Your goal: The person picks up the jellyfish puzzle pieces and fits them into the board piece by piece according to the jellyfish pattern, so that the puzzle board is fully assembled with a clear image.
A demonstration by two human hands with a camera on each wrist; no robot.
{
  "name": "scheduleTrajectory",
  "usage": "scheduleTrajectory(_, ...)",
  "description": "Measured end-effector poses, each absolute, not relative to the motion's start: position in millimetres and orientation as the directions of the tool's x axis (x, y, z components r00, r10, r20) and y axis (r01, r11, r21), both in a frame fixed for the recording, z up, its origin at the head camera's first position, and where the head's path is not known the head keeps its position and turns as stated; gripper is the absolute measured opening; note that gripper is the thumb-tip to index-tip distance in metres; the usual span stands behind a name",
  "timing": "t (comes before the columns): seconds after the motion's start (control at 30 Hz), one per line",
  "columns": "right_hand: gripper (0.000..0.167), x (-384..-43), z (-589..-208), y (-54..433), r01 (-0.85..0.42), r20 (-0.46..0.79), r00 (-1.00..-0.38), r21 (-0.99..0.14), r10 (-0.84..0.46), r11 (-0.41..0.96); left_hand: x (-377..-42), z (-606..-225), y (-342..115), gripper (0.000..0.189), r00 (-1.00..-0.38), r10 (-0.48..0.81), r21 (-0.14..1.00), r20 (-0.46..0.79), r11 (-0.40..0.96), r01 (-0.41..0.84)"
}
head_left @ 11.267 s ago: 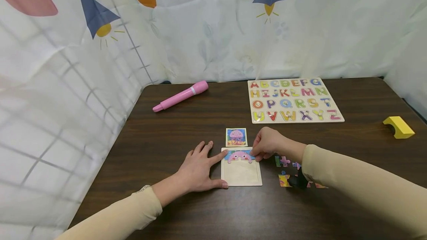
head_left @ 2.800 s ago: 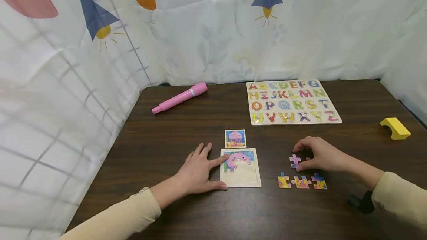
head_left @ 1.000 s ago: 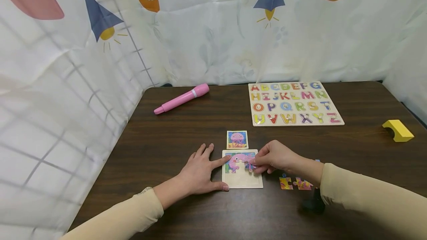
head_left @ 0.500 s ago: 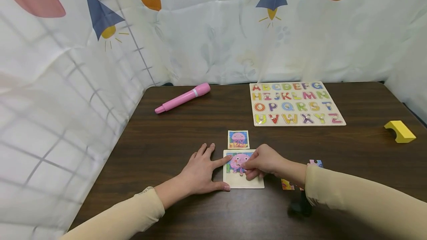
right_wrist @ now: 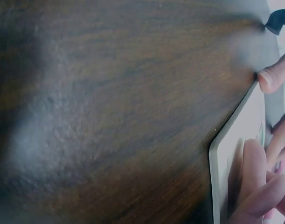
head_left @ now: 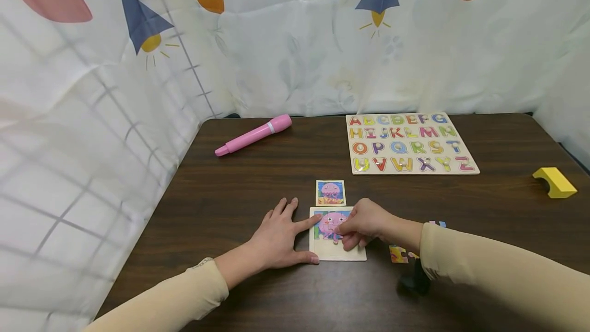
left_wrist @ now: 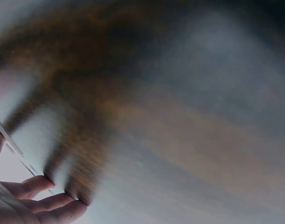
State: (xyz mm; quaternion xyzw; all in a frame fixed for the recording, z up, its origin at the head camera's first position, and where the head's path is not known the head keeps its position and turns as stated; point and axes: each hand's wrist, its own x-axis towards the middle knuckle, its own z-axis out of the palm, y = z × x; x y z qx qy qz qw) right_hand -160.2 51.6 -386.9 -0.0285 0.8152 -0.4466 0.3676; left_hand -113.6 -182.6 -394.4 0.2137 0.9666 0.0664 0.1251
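Right grip: our right hand pinches a puzzle piece with curled fingers, holding it over the middle of the tray. Left grip: our left hand lies flat on the surface, fingers straight; forefinger and thumb touch the tray's left edge, bracing it.

Step in hand, as we read it: seating a middle-row piece under the jellyfish's head. Top row looks filled; the lower tray is bare pale wood. The next move likely calls for lining up the tabs with the neighbours, then pressing down flat while the left hand steadies the frame. Whether the piece is already seated we cannot tell; the fingers cover it.

Materials:
- Tray: thin light wood, square, raised rim; the right wrist view shows its pale edge with fingertips on it.
- Pieces: flat, glossy print, knob-and-socket outline. Spare pieces lie just right of the tray, partly behind the sleeve.
- Reference card: small square, touching or nearly touching the tray's far edge.
- Surface: dark wood grain, matte.

Left wrist view is blurred; only fingertips on the surface show.
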Motion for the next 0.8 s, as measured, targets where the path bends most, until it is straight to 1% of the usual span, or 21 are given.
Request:
scheduleTrajectory(0.3, 0.028, -165.9, -385.2, 49.4, 0.264, -0.601, -0.709, -0.712, -0.37, 0.65, -113.8, -394.5, -183.3, 0.085, -0.88, 0.428, 0.175, -0.208, 0.901, 0.397)
scheduleTrajectory(0.6, 0.032, -162.8, -388.8, 47.8, 0.2, -0.556, -0.744, -0.715, -0.371, 0.67, -112.4, -395.0, -183.8, 0.085, -0.879, 0.429, 0.183, -0.209, 0.9, 0.395)
scheduleTrajectory(0.8, 0.037, -162.3, -387.7, 44.5, 0.185, -0.56, -0.755, -0.681, -0.341, 0.708, -111.8, -395.5, -183.7, 0.084, -0.879, 0.431, 0.188, -0.205, 0.899, 0.396)
